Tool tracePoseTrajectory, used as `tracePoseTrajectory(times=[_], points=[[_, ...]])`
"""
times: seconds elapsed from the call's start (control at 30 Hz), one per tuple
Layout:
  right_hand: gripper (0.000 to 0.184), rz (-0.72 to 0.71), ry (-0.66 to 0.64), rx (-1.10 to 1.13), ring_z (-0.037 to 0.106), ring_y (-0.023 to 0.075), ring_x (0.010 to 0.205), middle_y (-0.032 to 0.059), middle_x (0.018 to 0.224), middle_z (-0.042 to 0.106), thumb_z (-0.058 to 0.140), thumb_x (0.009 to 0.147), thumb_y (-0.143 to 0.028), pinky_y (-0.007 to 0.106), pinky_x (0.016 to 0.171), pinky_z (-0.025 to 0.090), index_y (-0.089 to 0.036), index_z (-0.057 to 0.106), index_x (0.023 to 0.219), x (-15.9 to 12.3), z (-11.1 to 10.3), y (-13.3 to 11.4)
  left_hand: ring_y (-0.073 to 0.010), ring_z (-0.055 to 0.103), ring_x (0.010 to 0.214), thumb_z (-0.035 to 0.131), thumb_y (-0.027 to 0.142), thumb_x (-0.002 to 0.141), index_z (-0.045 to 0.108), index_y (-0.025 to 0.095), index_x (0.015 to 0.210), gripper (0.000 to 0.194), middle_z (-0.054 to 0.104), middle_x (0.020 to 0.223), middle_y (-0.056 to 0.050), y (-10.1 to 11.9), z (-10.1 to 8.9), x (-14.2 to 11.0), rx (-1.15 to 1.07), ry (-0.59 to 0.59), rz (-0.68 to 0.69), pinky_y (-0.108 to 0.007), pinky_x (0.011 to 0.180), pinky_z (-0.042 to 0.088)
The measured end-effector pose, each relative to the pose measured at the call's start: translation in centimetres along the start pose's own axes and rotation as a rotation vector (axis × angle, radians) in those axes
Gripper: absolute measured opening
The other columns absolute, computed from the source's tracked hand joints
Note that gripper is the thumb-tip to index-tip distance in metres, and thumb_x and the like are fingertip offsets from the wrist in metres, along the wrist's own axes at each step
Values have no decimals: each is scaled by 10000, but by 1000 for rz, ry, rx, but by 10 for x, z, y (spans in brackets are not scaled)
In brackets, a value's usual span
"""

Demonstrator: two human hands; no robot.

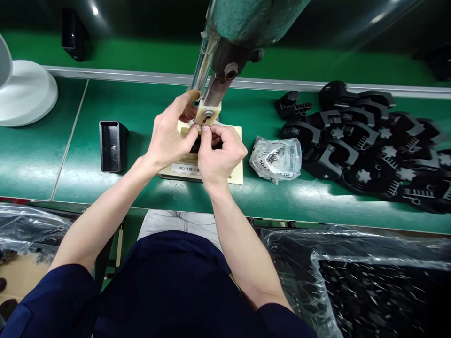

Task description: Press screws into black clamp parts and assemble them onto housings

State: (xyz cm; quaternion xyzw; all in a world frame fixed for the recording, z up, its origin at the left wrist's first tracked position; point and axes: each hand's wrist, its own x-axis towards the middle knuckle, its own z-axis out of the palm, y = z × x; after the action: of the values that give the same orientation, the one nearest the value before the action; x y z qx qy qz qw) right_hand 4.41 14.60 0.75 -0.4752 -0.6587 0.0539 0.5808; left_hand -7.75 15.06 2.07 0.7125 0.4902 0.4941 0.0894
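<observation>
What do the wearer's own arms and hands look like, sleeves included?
Short dark navy cloth sleeves end near the elbows; both forearms are bare below. Left hand and right hand: ungloved, human. No watch or band shows at either wrist. Rings: can't tell, some fingers are hidden.

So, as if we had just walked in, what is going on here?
A person's bare left hand and right hand bring their fingertips close together just under the cream plastic block of a teal overhead machine; whatever they pinch is hidden. To their right, a clear plastic bag of small metal pieces and a heap of black plastic parts lie on the green bench.
</observation>
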Motion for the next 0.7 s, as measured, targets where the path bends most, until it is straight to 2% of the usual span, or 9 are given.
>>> tracePoseTrajectory(times=[0.13, 0.23, 0.33, 0.4, 0.5, 0.57, 0.63, 0.7], points=[[198, 3, -25, 6, 588, 152, 650, 8, 683, 615, 552, 910, -249, 325, 708, 468, -175, 611, 736, 1, -1, -1, -198, 673, 893, 576, 326, 841, 361, 207, 1303, 522, 674, 1040, -65, 3, -3, 2, 38, -10, -16, -360, 836, 541], [183, -12, -105, 6, 596, 152, 664, 12, 709, 634, 558, 901, -238, 322, 715, 468, -176, 621, 742, 3, -8, 1, -198, 670, 864, 578, 318, 838, 347, 213, 1306, 532, 675, 989, -52, 3, -3, 2, 50, 2, -13, -360, 821, 538], [163, -48, -171, -11, 603, 149, 659, 10, 717, 654, 577, 878, -225, 312, 699, 473, -179, 638, 733, 11, -25, 5, -189, 666, 815, 579, 271, 821, 356, 205, 1296, 529, 669, 910, -29, 2, -2, 3, 48, 33, 2, -345, 781, 541], [157, -43, -162, -39, 603, 150, 649, 10, 710, 660, 588, 868, -236, 307, 679, 480, -182, 652, 734, 25, -41, 7, -178, 658, 778, 581, 230, 797, 375, 196, 1283, 530, 660, 858, -12, 2, -1, 4, 41, 60, 16, -327, 754, 542], [142, -33, -79, -47, 605, 150, 634, 11, 707, 665, 604, 856, -255, 299, 644, 497, -191, 666, 746, 63, -69, 6, -161, 643, 730, 574, 183, 765, 413, 179, 1258, 518, 638, 781, 9, 9, -2, 7, 20, 124, 39, -295, 717, 533], [121, -73, 5, -1, 618, 152, 644, 12, 713, 670, 612, 851, -256, 291, 626, 507, -193, 667, 764, 101, -86, 0, -156, 636, 705, 555, 163, 762, 444, 174, 1241, 492, 626, 746, 13, 16, -2, 6, 13, 162, 27, -279, 685, 522], [101, -152, 100, 57, 629, 150, 657, 15, 728, 676, 615, 853, -253, 277, 612, 510, -190, 668, 794, 151, -100, -14, -158, 638, 698, 534, 152, 772, 472, 177, 1217, 450, 633, 751, 1, 22, 2, 4, 10, 170, -12, -277, 664, 519], [107, -232, 193, 78, 638, 139, 691, 28, 774, 686, 594, 872, -242, 255, 623, 509, -171, 670, 846, 210, -110, -40, -165, 644, 696, 517, 145, 769, 484, 177, 1211, 444, 637, 753, -7, 22, 8, 3, -1, 162, -38, -290, 667, 532]])
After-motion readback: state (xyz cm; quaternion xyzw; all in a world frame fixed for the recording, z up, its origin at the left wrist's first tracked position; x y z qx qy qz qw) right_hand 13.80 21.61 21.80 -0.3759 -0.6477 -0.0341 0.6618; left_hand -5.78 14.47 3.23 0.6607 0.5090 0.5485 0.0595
